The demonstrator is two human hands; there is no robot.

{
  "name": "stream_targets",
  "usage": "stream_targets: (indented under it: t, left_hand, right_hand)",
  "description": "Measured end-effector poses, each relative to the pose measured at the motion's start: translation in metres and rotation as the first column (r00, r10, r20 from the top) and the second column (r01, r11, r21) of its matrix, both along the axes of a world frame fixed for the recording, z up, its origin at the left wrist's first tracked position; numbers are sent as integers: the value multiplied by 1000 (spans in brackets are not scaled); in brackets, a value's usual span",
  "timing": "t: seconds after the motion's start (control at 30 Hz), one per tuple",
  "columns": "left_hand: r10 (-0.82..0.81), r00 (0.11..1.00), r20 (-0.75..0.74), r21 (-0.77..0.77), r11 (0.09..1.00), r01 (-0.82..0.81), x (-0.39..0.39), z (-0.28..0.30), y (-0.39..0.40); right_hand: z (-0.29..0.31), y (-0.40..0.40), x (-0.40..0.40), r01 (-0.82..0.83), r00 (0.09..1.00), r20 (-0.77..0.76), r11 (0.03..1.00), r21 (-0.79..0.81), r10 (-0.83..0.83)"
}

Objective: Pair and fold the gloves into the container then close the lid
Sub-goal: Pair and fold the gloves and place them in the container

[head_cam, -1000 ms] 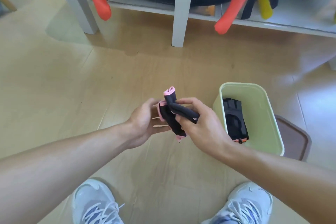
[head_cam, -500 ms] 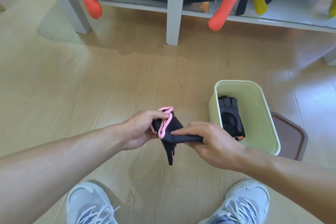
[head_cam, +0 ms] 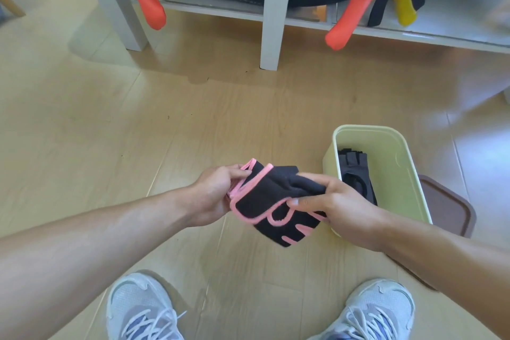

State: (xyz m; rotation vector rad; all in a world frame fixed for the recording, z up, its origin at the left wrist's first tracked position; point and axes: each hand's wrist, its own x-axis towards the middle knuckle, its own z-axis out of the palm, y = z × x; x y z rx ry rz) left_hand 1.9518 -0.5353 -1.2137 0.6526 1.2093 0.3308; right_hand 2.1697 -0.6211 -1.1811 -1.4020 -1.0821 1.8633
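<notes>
So the black-and-pink gloves (head_cam: 276, 207) are held up off the floor, pinched at both ends: the left hand (head_cam: 212, 196) is curled round the pink-trimmed cuff end, and the right hand (head_cam: 339, 210) is clamped on the other end, thumb on top and fingers (head_cam: 296, 203) tucked underneath. The bundle's long axis is stretched roughly left to right between the two grips, with the finger end sagging down in the middle. The fold looks only half done, nothing tidy yet.

The pale green container (head_cam: 342, 132) is found just to the right of the gloves, right beside the right hand, so that's clearly the nearer hand for the drop. Its open top faces up, and a black pair (head_cam: 356, 174) is already lying inside against the left wall. The brown lid (head_cam: 447, 207) is lying flat on the floor past the container's right side, not yet fitted
</notes>
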Motion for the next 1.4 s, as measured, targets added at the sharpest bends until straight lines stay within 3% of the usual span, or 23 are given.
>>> stream_targets:
  t: [0.1,0.23,0.33,0.63,0.73,0.83,0.9,1.0,1.1,1.2,1.3,1.4]
  left_hand:
    - [-59,997,57,-18,998,60,5,6,-5]
    - [-220,962,164,53,975,214,8,14,-10]
    - [-334,933,135,153,937,313,7,11,-10]
    - [-352,936,18,214,916,340,5,-2,-17]
    - [-353,935,-17,248,905,346,6,-2,-17]
    - [-372,927,-37,249,895,369,5,-2,-15]
    - [-414,910,-16,231,884,406,6,0,-15]
    - [-381,924,13,211,905,370,8,3,-16]
    - [-198,979,53,166,968,187,11,1,-19]
    - [-161,987,24,83,984,159,14,1,-23]
    - [-195,981,24,69,979,193,20,3,-27]
    - [-249,968,-14,158,956,248,23,5,-30]
  right_hand:
    - [-5,2,-4,120,984,132,993,11,-120]
    - [-12,0,-2,125,936,323,990,73,-142]
    - [-13,1,-1,104,940,322,993,52,-116]
    - [-18,-2,1,-6,956,292,999,-40,17]
    - [-16,-3,3,38,834,546,996,80,-75]
    - [-16,-3,5,-67,703,698,964,256,-137]
    - [-16,-3,5,-121,739,671,967,225,-63]
    - [-18,-5,2,-65,842,540,986,151,-27]
    - [-23,-7,0,138,916,362,983,121,-173]
    - [-25,-8,-1,315,944,102,949,7,-314]
    - [-27,-8,-4,263,952,144,962,73,-271]
    - [-27,-9,-5,163,950,248,978,129,-191]
